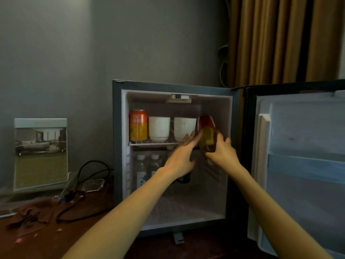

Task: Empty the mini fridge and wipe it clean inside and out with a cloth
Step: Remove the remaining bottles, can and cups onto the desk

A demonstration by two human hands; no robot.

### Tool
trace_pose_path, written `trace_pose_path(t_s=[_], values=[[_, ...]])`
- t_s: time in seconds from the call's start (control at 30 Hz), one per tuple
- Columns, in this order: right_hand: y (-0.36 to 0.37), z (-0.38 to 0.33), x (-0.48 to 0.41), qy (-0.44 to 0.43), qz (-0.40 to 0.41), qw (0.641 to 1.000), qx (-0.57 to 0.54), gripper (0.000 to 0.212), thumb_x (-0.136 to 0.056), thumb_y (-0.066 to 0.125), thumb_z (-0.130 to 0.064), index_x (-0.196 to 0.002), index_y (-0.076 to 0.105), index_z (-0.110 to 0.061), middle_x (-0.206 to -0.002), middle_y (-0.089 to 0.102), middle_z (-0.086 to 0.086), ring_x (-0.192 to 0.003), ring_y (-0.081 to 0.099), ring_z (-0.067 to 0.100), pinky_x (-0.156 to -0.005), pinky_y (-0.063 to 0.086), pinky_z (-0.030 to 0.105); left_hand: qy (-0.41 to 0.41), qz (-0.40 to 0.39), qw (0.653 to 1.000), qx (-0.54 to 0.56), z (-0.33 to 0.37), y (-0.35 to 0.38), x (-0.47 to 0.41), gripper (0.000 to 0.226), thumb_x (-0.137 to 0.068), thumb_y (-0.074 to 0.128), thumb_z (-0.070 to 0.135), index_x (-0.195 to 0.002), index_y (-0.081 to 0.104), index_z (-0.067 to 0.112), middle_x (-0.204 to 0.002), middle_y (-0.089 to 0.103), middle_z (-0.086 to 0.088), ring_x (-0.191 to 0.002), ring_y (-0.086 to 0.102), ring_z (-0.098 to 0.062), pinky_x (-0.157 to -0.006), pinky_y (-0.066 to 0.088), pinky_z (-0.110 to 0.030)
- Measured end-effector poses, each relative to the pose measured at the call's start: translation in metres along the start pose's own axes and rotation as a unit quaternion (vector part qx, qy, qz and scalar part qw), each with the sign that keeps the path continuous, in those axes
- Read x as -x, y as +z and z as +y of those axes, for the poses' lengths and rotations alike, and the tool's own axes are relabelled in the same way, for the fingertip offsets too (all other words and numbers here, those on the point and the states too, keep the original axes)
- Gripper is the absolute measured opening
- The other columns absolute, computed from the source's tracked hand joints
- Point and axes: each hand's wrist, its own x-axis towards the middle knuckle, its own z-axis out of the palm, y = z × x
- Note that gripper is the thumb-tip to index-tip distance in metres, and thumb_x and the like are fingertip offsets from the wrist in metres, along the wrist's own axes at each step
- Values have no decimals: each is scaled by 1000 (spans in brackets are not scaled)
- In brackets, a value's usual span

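The mini fridge stands on a dark wooden counter with its door swung wide to the right. On the wire shelf sit an orange can and two white cups. My right hand is shut on a red and yellow can, tilted at the shelf's right end. My left hand is open, fingers stretched toward that can and the right cup. Below the shelf stand two water bottles and a dark can, partly hidden by my left arm.
A framed picture card leans on the wall at the left. Black cables and a clear tray lie beside the fridge. A brown cloth lies crumpled on the counter at the left. Brown curtains hang behind the door.
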Motion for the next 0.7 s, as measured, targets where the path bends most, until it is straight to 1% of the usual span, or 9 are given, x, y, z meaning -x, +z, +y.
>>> trace_pose_path(t_s=[0.1,0.17,0.23,0.33,0.4,0.5,0.57,0.63,0.7], values=[[-4,3,18,-16,19,999,-27,80,-86,69,-26,-150,22,-17,-145,32,15,-116,54,32,-90,47,35,8,22,999,-28,5,1,2,90,-86,55,-8,-154,11,32,-162,7,3,-148,2,-14,-114,16,-29],[-11,4,25,-27,32,998,-38,80,-85,70,-29,-150,24,-19,-145,34,13,-116,54,30,-88,44,30,14,29,999,-41,7,3,2,89,-86,55,-8,-154,13,29,-162,9,1,-148,8,-17,-115,22,-32],[-19,5,29,-40,47,997,-44,77,-85,70,-31,-149,28,-20,-141,38,11,-114,55,27,-84,40,26,22,32,998,-46,9,6,2,92,-85,58,-7,-154,11,29,-161,12,-1,-146,21,-23,-111,33,-37],[-32,5,32,-55,68,995,-52,70,-85,70,-32,-145,36,-21,-137,42,8,-111,55,23,-85,41,25,40,53,997,-45,14,10,1,99,-81,65,-4,-154,8,30,-160,17,-4,-136,40,-28,-103,45,-41],[-39,6,35,-65,89,992,-62,64,-86,70,-32,-142,41,-22,-135,44,6,-110,54,19,-84,41,23,51,70,996,-33,18,11,-2,100,-80,68,-2,-155,8,29,-161,14,-2,-135,40,-28,-102,46,-42],[-51,6,37,-87,129,985,-74,55,-87,69,-31,-137,48,-20,-129,50,4,-109,53,15,-86,43,25,64,112,992,-11,24,13,-6,98,-81,71,4,-154,11,30,-161,14,0,-139,36,-25,-102,45,-43],[-56,6,37,-108,161,977,-87,50,-87,69,-30,-133,52,-19,-126,54,4,-107,55,14,-88,50,32,72,143,987,5,29,14,-8,97,-80,73,6,-153,13,31,-161,15,1,-140,34,-23,-102,44,-41],[-60,6,37,-126,189,968,-108,47,-86,69,-31,-129,54,-20,-123,56,3,-105,57,15,-85,55,39,80,171,982,10,34,12,-10,95,-81,74,9,-153,16,29,-160,16,2,-140,34,-22,-102,44,-40],[-64,4,38,-139,213,958,-134,44,-87,68,-32,-128,55,-22,-121,59,0,-101,58,12,-81,56,35,87,195,977,12,38,9,-11,92,-81,74,12,-153,18,28,-160,18,1,-142,30,-21,-103,42,-40]])
